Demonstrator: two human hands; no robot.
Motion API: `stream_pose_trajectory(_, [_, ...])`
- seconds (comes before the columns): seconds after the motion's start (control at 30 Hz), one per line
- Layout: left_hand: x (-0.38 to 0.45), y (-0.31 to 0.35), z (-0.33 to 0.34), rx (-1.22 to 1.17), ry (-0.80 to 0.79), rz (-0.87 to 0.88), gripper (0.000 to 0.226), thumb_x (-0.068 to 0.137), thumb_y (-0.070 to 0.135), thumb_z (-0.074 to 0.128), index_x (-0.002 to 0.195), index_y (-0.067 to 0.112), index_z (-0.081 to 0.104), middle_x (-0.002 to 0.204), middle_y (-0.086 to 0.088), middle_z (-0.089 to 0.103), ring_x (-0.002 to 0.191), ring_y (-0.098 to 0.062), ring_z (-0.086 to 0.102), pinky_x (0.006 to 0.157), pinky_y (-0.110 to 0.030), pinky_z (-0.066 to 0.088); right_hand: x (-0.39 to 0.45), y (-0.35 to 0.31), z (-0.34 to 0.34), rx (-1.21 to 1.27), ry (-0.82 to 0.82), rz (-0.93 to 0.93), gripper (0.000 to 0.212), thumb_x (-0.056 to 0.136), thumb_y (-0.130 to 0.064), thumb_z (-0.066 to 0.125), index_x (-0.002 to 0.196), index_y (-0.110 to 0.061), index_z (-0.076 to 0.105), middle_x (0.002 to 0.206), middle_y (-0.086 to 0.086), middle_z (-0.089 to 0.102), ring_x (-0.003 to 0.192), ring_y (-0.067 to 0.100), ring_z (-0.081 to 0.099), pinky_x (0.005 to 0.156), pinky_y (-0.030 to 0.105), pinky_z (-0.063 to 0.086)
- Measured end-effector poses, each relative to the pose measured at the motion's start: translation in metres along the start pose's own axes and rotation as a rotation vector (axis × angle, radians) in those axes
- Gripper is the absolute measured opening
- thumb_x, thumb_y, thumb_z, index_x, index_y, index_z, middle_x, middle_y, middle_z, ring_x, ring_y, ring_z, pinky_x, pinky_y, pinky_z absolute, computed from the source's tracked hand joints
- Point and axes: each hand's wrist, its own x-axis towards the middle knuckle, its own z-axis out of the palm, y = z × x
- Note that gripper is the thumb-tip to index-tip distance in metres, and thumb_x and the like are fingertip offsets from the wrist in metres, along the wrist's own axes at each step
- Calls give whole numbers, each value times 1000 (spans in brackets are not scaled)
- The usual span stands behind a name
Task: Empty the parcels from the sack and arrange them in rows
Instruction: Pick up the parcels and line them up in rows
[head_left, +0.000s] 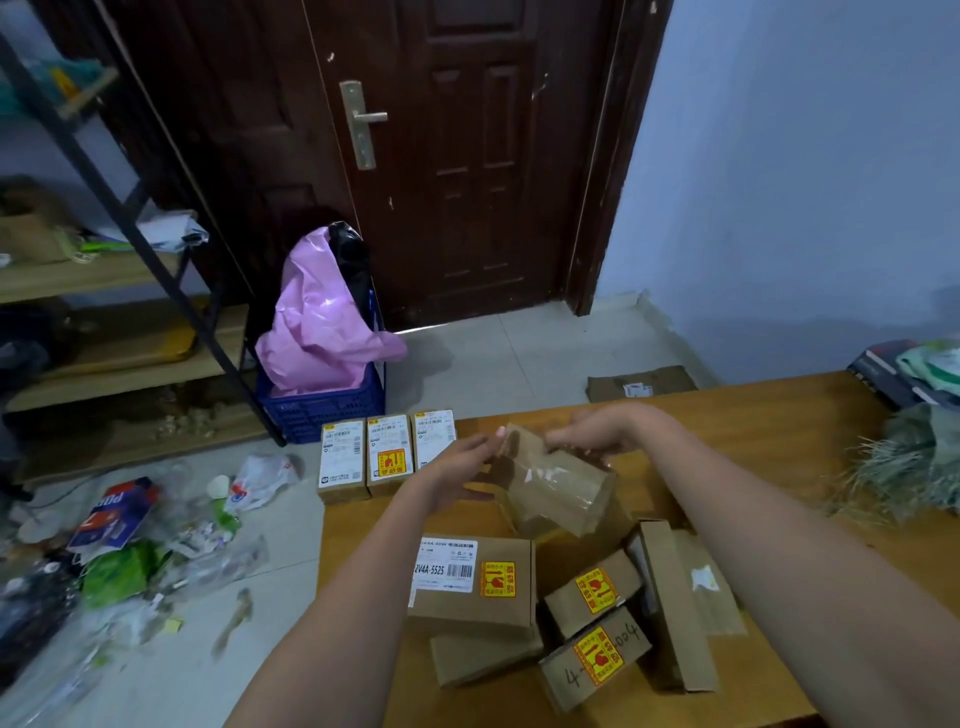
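Observation:
Both my hands hold one brown taped cardboard parcel (558, 486) above the wooden table (769, 431). My left hand (460, 470) grips its left end and my right hand (592, 436) grips its top right. Three small labelled parcels (387, 457) stand side by side in a row at the table's far left corner. Nearer to me, several brown parcels (566, 613) lie in a loose heap, some with yellow and red stickers; the largest (472, 577) bears a white label. The sack (904, 467), greenish and frayed, lies at the table's right edge.
A blue crate (322, 405) with pink plastic stands on the floor before a dark door (467, 156). Litter and plastic bags (130, 551) cover the floor at left. Wooden shelves (104, 322) rise at far left. A flat brown package (641, 384) lies beyond the table.

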Motion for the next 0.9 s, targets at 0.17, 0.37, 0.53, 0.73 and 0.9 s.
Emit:
stream_pose_trajectory(0.17, [-16,-17,-20,-270,98,4,38,99,35,55,134,21,52,131,-14,58,114,-34,61,94,-50,55,15,-38,47,210,103,-64,57,84,-49,67,123,-10,53,111,8,67,95,21,68,79,35,59])
stream_pose_trajectory(0.37, [-41,-48,-54,-500,153,28,61,86,57,61,133,19,57,129,-15,62,118,-35,60,93,-47,55,32,-89,116,236,189,-187,59,78,-54,76,113,-15,49,104,1,64,86,13,63,71,33,55])
stream_pose_trajectory(0.53, [-58,-69,-81,-593,242,56,73,71,50,81,128,11,61,115,-12,72,103,-25,70,78,-35,58,42,-125,161,223,98,-325,53,86,-42,72,120,-19,38,118,11,61,105,27,64,90,44,55])
stream_pose_trajectory(0.73, [-68,-86,-101,-603,558,-30,47,83,22,76,122,2,61,102,-16,74,87,-28,72,67,-36,59,45,-125,171,241,2,-397,36,94,-46,61,125,-32,49,117,0,58,94,12,60,74,26,50])
stream_pose_trajectory(0.9, [-75,-95,-100,-523,746,-86,40,87,25,72,120,5,61,104,-13,73,94,-29,69,77,-39,56,62,-94,189,2,215,-268,38,103,-22,41,141,-16,42,139,11,50,113,24,54,91,39,49])
